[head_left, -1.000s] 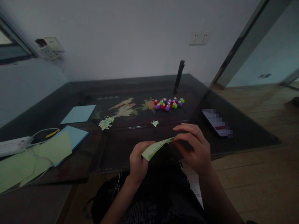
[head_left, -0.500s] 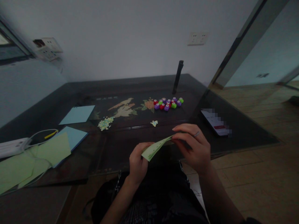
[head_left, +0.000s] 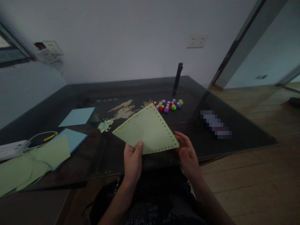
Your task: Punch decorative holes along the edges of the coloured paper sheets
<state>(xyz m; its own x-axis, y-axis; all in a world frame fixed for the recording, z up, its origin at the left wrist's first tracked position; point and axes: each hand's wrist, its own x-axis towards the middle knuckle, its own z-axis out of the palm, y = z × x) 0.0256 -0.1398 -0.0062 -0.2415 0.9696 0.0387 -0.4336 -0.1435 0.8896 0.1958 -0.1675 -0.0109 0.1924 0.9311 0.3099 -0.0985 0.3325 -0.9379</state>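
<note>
A light green sheet of paper (head_left: 150, 128), tilted up over the front of the table, has small punched holes along its edges. My left hand (head_left: 133, 157) grips the lower left edge, thumb on the front face. At the right corner, my right hand (head_left: 187, 151) has its fingers curled at the edge; its thumb is partly hidden by the paper. Beyond the sheet sit several small rounded red, green and purple things (head_left: 168, 106) with white-ringed tops. To the left lies a pile of tiny paper bits (head_left: 105, 125).
Blue paper (head_left: 77, 117) and green sheets (head_left: 35, 165) lie on the left, beside a white power strip (head_left: 12, 150) with a cable. A black upright stick (head_left: 177, 79) stands at the back of the dark table (head_left: 246, 137). A blurred-out phone (head_left: 216, 125) lies right.
The green paper has turned from nearly edge-on to showing its broad face, now covering the smaller pile of bits. My right hand has moved lower and slightly left.
</note>
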